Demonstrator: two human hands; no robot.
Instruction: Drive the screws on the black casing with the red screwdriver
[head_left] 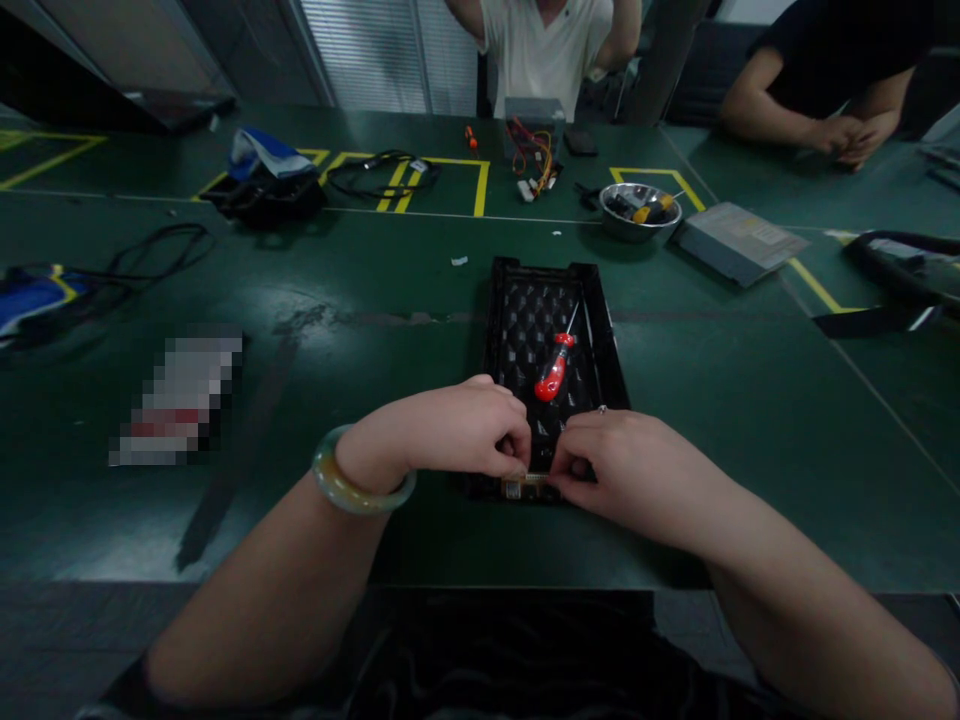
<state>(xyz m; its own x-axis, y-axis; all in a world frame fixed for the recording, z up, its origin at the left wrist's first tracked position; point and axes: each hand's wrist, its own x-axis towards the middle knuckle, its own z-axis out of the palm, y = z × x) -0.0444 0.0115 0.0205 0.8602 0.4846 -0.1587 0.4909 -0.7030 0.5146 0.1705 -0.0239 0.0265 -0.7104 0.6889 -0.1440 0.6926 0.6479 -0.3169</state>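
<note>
A black tray (613, 365) with a bumpy floor lies lengthwise in front of me. Inside it rests a screwdriver (553, 372) with a red and black handle, its shaft pointing away. At the tray's near edge is a small tan board-like piece (534, 490) with a white label and a light row along its top; its exact kind is too small to tell. My left hand (480, 430) pinches its left end, a bangle on the wrist. From the other side, my right hand (607, 460) pinches the right end, fingers closed.
A metal bowl (637, 232) with yellow-and-black items and a flat grey metal box (739, 243) stand beyond on the right. Cables (382, 175), a blue-and-black bundle (270, 175) and a pixelated item (184, 395) lie leftward. Two people sit opposite, near a box with coloured wires (534, 130).
</note>
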